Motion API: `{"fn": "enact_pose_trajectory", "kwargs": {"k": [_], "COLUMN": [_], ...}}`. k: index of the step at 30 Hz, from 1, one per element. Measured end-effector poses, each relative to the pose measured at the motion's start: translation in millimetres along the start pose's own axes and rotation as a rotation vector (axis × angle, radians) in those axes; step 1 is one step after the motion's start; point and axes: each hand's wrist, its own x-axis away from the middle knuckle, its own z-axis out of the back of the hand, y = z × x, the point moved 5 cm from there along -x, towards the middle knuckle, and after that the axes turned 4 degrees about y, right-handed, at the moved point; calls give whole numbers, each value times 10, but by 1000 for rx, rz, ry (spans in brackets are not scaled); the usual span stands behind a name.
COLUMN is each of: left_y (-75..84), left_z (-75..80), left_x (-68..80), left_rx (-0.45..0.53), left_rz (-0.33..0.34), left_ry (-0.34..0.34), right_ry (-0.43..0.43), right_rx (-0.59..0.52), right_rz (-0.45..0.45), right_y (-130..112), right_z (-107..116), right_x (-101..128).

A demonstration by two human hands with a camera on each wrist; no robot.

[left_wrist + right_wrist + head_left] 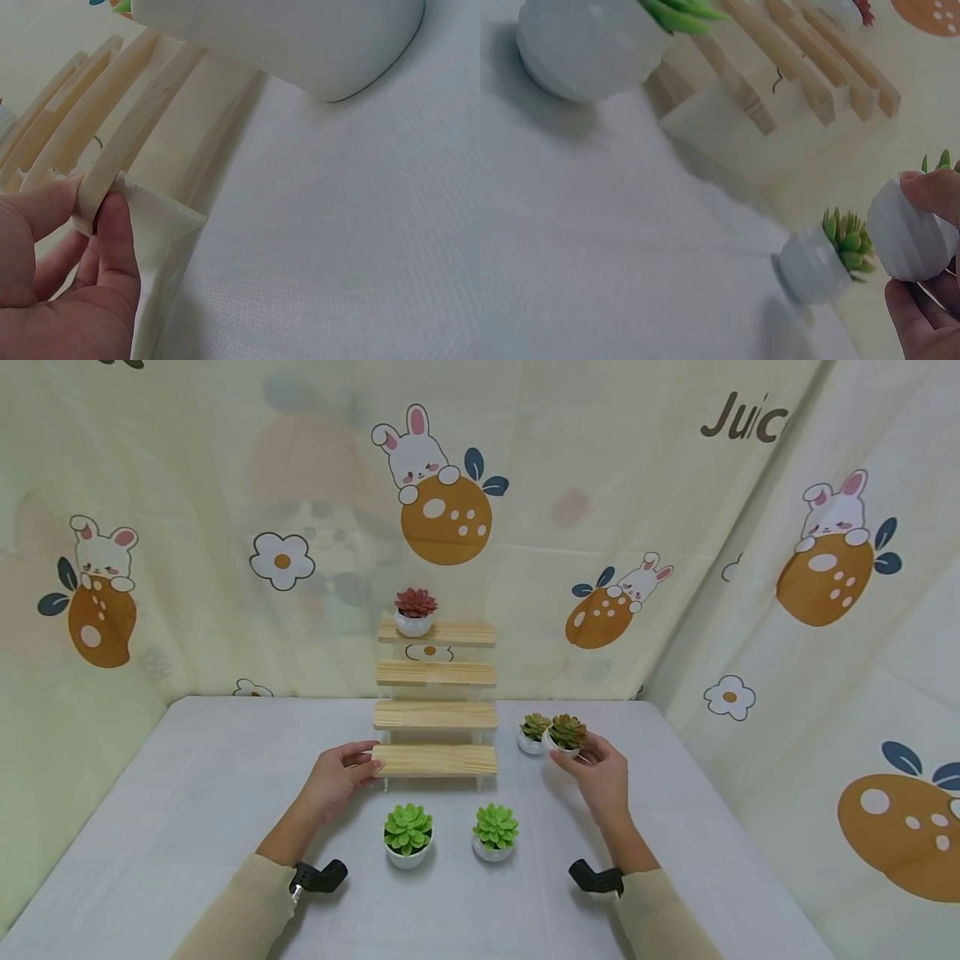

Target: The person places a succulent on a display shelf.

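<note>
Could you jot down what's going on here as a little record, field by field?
Setting: white table, cartoon rabbit curtain behind
Stand: four-step wooden shelf
Top step: red succulent pot
Left hand: grips the lowest step's left end
Right hand: holds a brownish succulent pot
Beside it: second brownish pot on the table
In front of stand: two green succulent pots

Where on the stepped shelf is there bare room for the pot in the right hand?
The right hand holds a brown-tipped succulent pot. The three lower wooden steps are bare; the left hand grips only the bottom step's left end. The top step holds a red succulent at its left, with free room to its right. The table is crowded beside the second olive pot.
</note>
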Motion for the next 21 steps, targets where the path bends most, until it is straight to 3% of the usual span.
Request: {"fn": "enact_pose_trajectory", "kwargs": {"k": [8, 21], "left_y": [-2, 6], "left_z": [7, 14], "left_x": [-5, 0], "left_rx": [-2, -11], "left_rz": [-1, 10], "left_ry": [-5, -5], "right_ry": [-70, -128], "right_rx": [-36, 6], "right_rz": [61, 120], "right_y": [-278, -537], "right_z": [-135, -298], "right_x": [61, 27]}}
